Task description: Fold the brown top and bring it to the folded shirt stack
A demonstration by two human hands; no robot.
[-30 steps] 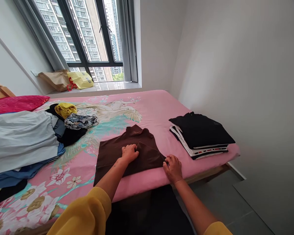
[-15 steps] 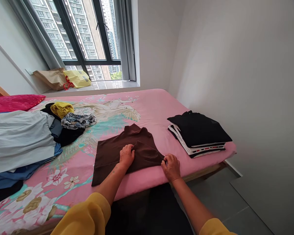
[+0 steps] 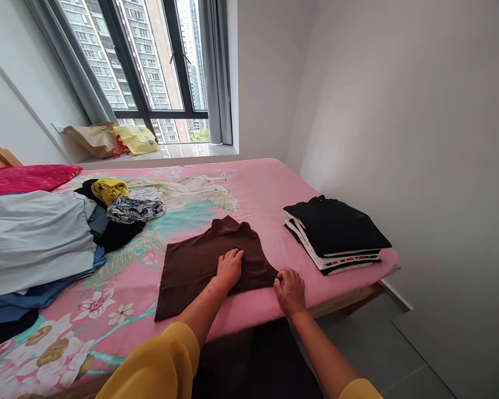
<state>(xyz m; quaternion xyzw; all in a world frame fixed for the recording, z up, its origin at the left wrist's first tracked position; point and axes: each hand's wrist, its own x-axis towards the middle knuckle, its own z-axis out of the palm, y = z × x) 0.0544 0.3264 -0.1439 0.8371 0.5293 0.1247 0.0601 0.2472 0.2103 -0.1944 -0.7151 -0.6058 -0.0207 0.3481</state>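
Now, in the head view, your left hand (image 3: 229, 269) has shifted toward your right hand (image 3: 290, 291), bringing its fingers over the turned-in part of the brown high-neck top (image 3: 191, 263); whether they grip or only press, you cannot tell. Your right fingers pinch its corner just beside the front edge of the bed (image 3: 249, 324). Pink sheet (image 3: 260, 188) separates the top from the folded clothes stack (image 3: 336, 227); loose clothes (image 3: 37, 238) lie left, well apart.
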